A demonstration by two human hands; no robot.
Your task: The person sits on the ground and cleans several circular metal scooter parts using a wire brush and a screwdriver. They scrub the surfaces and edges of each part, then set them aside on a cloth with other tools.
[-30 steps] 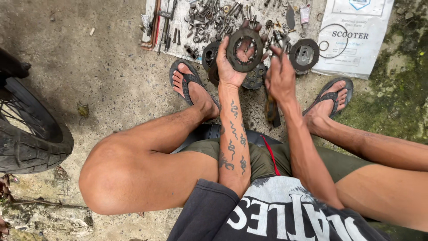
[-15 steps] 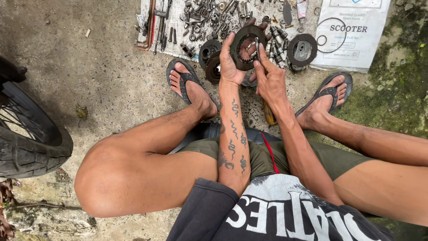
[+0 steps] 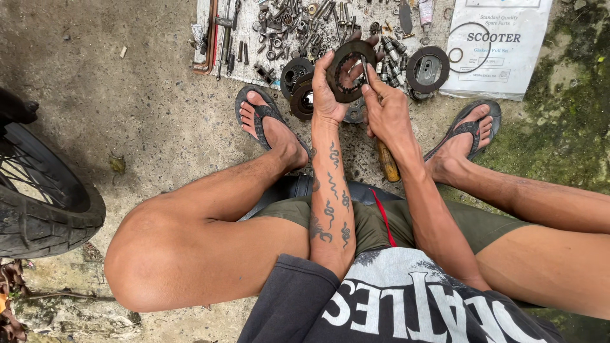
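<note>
Left hand: your left hand (image 3: 329,95) was clenched round the dark friction ring (image 3: 350,70), fingers curled through its open centre, thumb on the outer rim.
Right hand: your right hand (image 3: 387,113) was closed on a wooden-handled tool (image 3: 387,162), forefinger stretched along the shaft to the ring's right edge.
Ring: it stood upright, held above the metal parts (image 3: 298,28) on the sheet.
Nearby: a round disc (image 3: 427,68) lay just right of the ring; a tyre (image 3: 44,209) stood well apart at left.
</note>
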